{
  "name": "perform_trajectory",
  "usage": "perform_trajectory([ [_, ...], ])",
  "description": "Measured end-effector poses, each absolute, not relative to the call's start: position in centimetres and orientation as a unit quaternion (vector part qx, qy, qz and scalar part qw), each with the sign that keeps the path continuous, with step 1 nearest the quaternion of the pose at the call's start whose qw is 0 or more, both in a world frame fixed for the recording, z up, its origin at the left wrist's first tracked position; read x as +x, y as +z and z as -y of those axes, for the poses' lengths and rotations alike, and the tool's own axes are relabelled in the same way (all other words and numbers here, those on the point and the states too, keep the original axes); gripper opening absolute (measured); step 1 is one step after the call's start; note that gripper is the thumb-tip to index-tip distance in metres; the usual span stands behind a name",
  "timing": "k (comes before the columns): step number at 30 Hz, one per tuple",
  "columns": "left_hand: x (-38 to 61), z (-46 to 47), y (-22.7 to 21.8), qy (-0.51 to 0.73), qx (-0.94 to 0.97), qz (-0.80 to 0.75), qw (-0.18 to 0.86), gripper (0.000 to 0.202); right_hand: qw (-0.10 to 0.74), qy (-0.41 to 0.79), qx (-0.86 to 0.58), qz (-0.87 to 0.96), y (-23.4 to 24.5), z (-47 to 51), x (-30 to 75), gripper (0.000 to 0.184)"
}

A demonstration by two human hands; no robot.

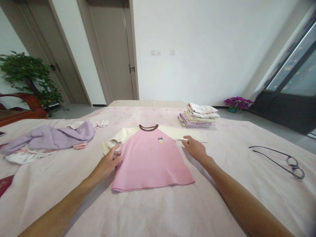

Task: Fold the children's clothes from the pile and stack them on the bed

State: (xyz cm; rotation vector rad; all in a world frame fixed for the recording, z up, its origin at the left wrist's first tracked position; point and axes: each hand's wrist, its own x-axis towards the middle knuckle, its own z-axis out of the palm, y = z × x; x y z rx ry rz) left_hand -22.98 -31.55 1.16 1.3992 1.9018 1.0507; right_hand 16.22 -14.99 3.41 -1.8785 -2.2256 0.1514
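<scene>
A pink long-sleeved shirt [150, 161] with cream sleeves, a brown collar and a small cartoon face on the chest lies spread out, collar away from me. My left hand [111, 160] is at its left side, just below the rumpled left sleeve, thumb and fingers apart; some fingertips are hidden against the cloth. Over the lower edge of the flatter right sleeve, my right hand [195, 148] has its index finger stretched out, with a gap between it and the thumb. Neither hand visibly grips the fabric.
Folded clothes form a stack [198, 117] at the back right. Crumpled clothes, a lilac garment [56, 136] on top, lie at left. Eyeglasses [292, 166] rest at right on the pale pink bedspread [153, 214]. A dark red item [5, 184] shows at the left edge.
</scene>
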Motion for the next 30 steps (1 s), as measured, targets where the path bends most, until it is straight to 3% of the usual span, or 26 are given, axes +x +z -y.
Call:
perform_trajectory([
  [4,-22.6,31.8,2.1,0.406,0.474,-0.686,0.374,0.084,0.042,0.117,-0.611,0.782,3.9,17.1,14.9,0.059],
  [9,-21.9,32.7,3.2,0.401,0.479,-0.634,0.457,0.087,0.043,0.182,-0.560,0.807,4.2,18.7,14.5,0.072],
  [17,-20.9,33.5,2.4,0.367,0.582,-0.657,0.307,0.077,0.135,0.273,-0.526,0.794,3.6,21.5,15.1,0.076],
  [22,-22.1,34.3,1.8,0.295,0.595,-0.705,0.248,0.070,0.132,0.323,-0.524,0.777,3.2,22.6,15.9,0.082],
  [27,-22.9,35.8,2.1,0.210,0.604,-0.740,0.208,0.060,0.123,0.332,-0.524,0.775,3.6,22.6,17.3,0.077],
  [30,-22.9,36.9,2.5,0.148,0.626,-0.748,0.163,0.054,0.081,0.310,-0.508,0.799,4.5,22.4,18.2,0.077],
])
